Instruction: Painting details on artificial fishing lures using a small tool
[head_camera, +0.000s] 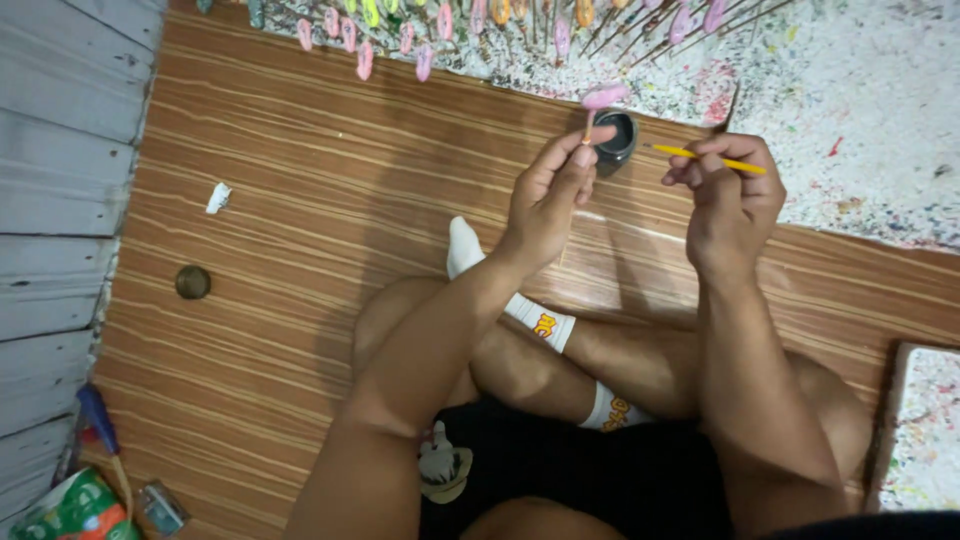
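My left hand (548, 195) pinches a thin stick topped with a small pink piece (603, 97), held upright over the wooden floor. My right hand (725, 190) grips a thin yellow paintbrush (712, 158), its tip pointing left toward the pink piece. A small dark round paint pot (620, 137) sits on the floor just behind the two hands. I sit cross-legged, with a white sock (462, 247) below my left hand.
Several painted pieces on sticks (420, 35) lie along a paint-speckled white sheet (860, 90) at the top. A round brown lid (193, 282) and a paper scrap (218, 198) lie at left. A speckled board (925, 430) lies at right. A blue-handled tool (100, 420) rests by the grey wall.
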